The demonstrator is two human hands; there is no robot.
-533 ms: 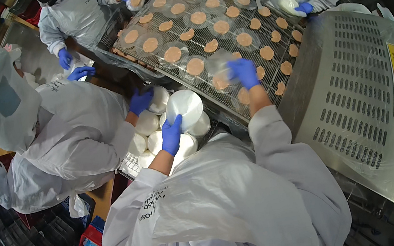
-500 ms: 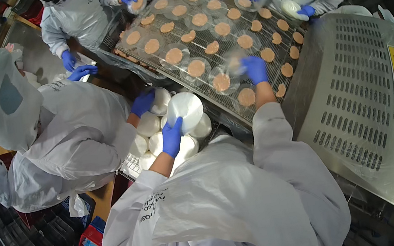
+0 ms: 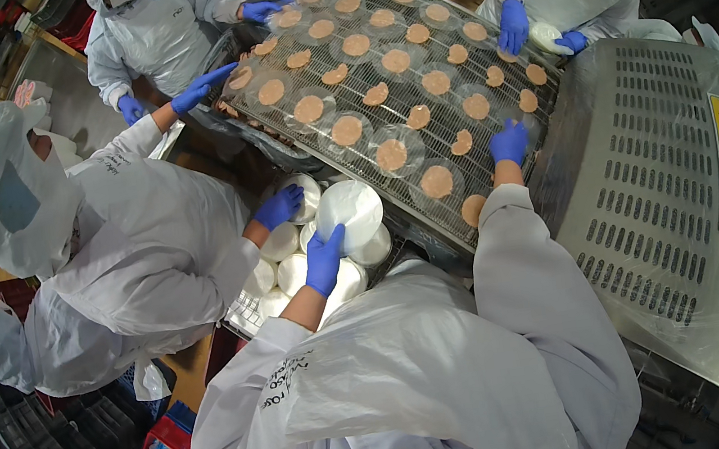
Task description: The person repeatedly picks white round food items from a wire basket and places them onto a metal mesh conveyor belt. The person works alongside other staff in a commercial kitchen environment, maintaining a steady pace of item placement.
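My left hand, in a blue glove, grips a stack of thin round translucent film sheets by its near edge. My gloved right hand reaches over the wire-mesh conveyor belt, its fingers stretched out low over the right side. A clear film sheet seems to lie at its fingertips, partly hidden by the glove. Round pinkish patties lie in rows on the mesh, many with clear film discs over them. Several patties are broken, such as the crescent-shaped patty left of my right hand.
White round stacks fill a wire basket by my left hand. A co-worker's gloved hand rests on one stack. Another co-worker's hand works over the belt's far right. A slotted steel housing stands close on my right.
My right hand has moved right and slightly nearer across the belt. My left hand keeps the film stack, shifted slightly right. The left co-worker's other arm has stretched out toward the belt's left edge.
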